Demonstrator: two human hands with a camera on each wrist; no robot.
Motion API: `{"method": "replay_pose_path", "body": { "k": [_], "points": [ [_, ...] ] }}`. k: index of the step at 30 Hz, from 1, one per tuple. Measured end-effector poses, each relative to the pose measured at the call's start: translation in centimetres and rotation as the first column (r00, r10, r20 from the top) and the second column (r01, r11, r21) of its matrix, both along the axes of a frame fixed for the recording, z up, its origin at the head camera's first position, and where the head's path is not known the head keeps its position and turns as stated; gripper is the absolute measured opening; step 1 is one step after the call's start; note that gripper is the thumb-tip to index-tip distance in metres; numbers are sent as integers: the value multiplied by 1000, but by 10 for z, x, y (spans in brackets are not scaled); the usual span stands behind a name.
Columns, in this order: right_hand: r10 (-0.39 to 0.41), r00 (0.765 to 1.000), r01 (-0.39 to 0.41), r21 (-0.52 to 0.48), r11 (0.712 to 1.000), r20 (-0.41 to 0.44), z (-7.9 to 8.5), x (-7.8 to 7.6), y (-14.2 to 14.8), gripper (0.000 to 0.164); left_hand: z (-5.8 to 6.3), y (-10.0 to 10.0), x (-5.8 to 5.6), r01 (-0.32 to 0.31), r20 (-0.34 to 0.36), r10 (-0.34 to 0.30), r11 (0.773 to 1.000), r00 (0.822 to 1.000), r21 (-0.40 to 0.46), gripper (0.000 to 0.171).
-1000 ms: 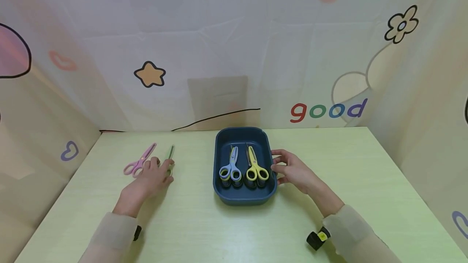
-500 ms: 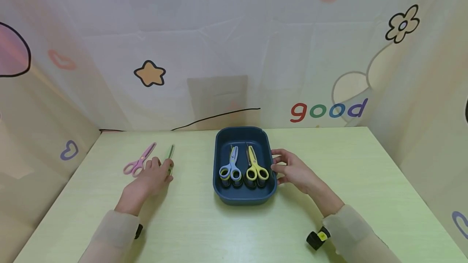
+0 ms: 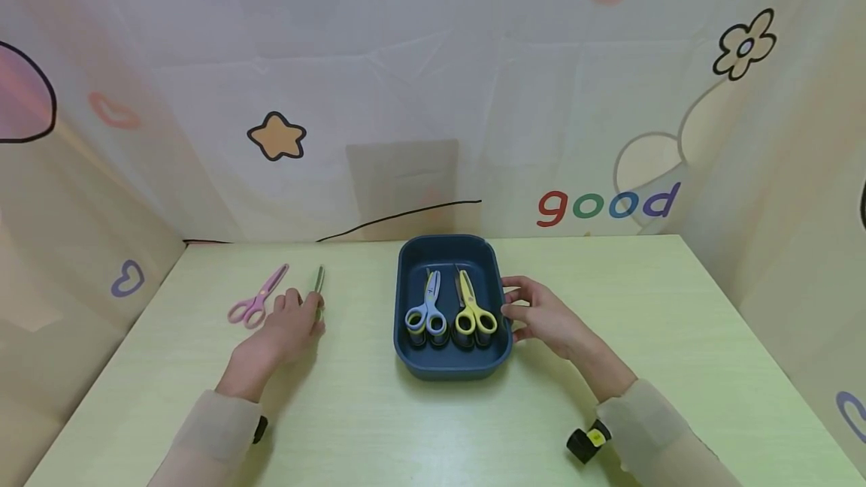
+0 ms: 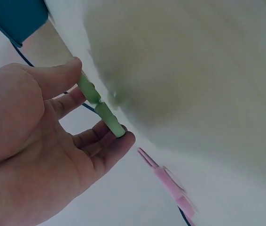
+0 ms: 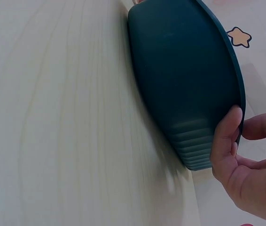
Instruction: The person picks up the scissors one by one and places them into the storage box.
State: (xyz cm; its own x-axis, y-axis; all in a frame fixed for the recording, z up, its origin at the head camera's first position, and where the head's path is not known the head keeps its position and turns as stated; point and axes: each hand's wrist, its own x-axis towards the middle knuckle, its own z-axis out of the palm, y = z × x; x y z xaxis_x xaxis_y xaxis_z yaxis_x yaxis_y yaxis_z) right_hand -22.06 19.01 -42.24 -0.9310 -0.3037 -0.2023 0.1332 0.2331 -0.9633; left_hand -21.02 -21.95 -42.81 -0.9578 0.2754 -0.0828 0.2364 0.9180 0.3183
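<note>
My left hand pinches the handles of a pair of green scissors at the table's left. In the left wrist view, thumb and fingertips hold the green handle from opposite sides. Pink scissors lie just left of that hand. A dark blue tray stands mid-table, holding light blue scissors and yellow scissors side by side, with darker loops under their handles. My right hand grips the tray's right rim; the right wrist view shows the fingers at the tray's wall.
The pale wood table ends at a printed cloth backdrop, which also hangs along both sides. A black wrist camera sits below the right sleeve.
My left hand has moved slightly to the right with the green scissors, away from the pink scissors. The tray and my right hand have stayed where they were.
</note>
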Motion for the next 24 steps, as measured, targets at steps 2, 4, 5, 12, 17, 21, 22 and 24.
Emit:
{"method": "replay_pose_path", "body": {
  "k": [2,4,5,12,17,21,22,24],
  "points": [
    [0,1000,0,-1,1000,2,1,1,0,50,2,3,1,-1,-7,2,1000,1000,4,32],
    [-2,1000,2,-1,1000,6,2,1,0,50,2,6,1,-2,-16,2,1000,1000,5,32],
    [-4,1000,4,-1,1000,9,2,1,0,50,3,8,1,-1,-22,1,1000,1000,6,32],
    [1,1000,-1,-9,1000,10,2,2,0,51,8,21,7,9,-54,-8,1000,999,28,33],
    [0,1000,0,-13,1000,10,2,1,0,50,12,31,10,12,-91,-8,999,996,43,34],
    [7,1000,-7,-17,1000,1,1,1,1,51,16,41,12,12,-104,-8,999,995,37,34],
    [7,1000,-7,-18,1000,0,1,0,0,51,17,44,14,14,-109,-10,999,994,34,34],
    [7,1000,-7,-18,1000,0,0,0,0,50,20,49,16,13,-114,-9,999,993,34,33]
  ]
}}
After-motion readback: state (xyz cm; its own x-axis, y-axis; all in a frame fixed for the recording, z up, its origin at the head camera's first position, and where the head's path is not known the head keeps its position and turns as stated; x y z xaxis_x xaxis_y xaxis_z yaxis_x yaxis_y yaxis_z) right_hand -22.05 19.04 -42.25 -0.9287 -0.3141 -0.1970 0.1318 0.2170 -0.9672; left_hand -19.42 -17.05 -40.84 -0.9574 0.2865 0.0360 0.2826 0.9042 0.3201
